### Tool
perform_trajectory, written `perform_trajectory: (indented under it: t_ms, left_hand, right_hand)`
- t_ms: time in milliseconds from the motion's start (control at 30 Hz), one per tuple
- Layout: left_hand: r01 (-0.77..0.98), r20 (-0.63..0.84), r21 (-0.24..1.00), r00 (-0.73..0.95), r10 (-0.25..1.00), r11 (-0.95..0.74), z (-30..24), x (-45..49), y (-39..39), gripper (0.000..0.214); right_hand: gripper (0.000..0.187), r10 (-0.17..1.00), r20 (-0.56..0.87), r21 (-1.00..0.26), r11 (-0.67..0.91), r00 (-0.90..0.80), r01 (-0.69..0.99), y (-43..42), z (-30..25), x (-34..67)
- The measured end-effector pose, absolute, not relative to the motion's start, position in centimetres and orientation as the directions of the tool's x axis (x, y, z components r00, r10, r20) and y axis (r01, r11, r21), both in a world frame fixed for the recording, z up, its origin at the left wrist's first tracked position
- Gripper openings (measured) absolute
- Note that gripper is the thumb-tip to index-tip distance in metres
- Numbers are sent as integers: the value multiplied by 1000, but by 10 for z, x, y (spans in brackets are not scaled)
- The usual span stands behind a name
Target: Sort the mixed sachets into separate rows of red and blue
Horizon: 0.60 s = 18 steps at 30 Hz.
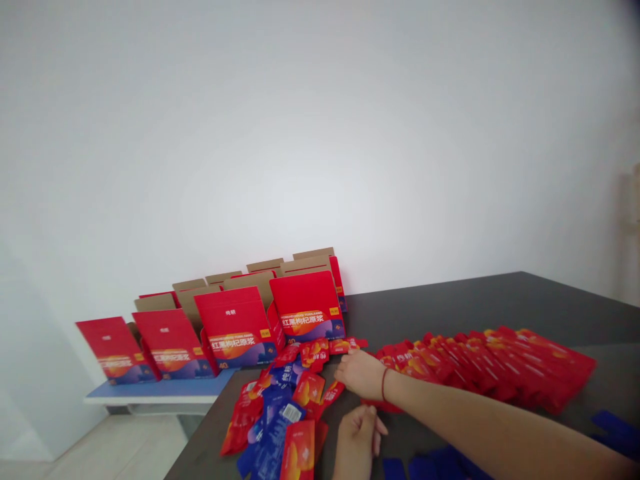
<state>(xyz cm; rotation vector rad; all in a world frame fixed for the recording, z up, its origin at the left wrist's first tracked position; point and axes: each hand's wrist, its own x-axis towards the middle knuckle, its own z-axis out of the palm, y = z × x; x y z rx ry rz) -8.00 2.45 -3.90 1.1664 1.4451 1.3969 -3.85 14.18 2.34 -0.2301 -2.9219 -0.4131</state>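
My right hand (361,375), with a thin dark red cord at the wrist, reaches across to the top right of a loose pile. Its fingers are bent down onto a red sachet (349,345); the fingertips are partly hidden. Below it, close to the table's near side, my left hand (357,427) has its fingers curled in and the thumb over them, and nothing shows in it. The pile mixes red sachets (309,387) and blue sachets (273,433), lying every way over one another.
Right of the hands, a long overlapping row of red sachets (480,363) lies on the dark table (400,310), with blue sachets (440,463) in front. Several open red cartons (240,333) stand at the left, some on a lower blue-topped bench (165,390). A white wall rises behind.
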Motion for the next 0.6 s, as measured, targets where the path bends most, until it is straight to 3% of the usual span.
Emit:
perform_trajectory:
  t_ms: [333,467,533,600]
  left_hand:
    - [-360,-86,932,-325,942,-40,-36,-95,29,73]
    - [-513,-142,857,-326,935,-49,-32,-98,24,60]
    - [-533,-146,839,-408,901,-105,-33,-98,23,52]
    - [-516,-136,846,-455,880,-136,-34,-96,23,48]
  right_hand:
    - [18,211,241,254,928,-947,271,110,28,-8]
    - [24,213,225,256,929,-951,268,87,20,1]
    - [35,257,261,171,936,-930,307,80,24,8]
    - [43,350,313,-45,934,-883,354,77,31,15]
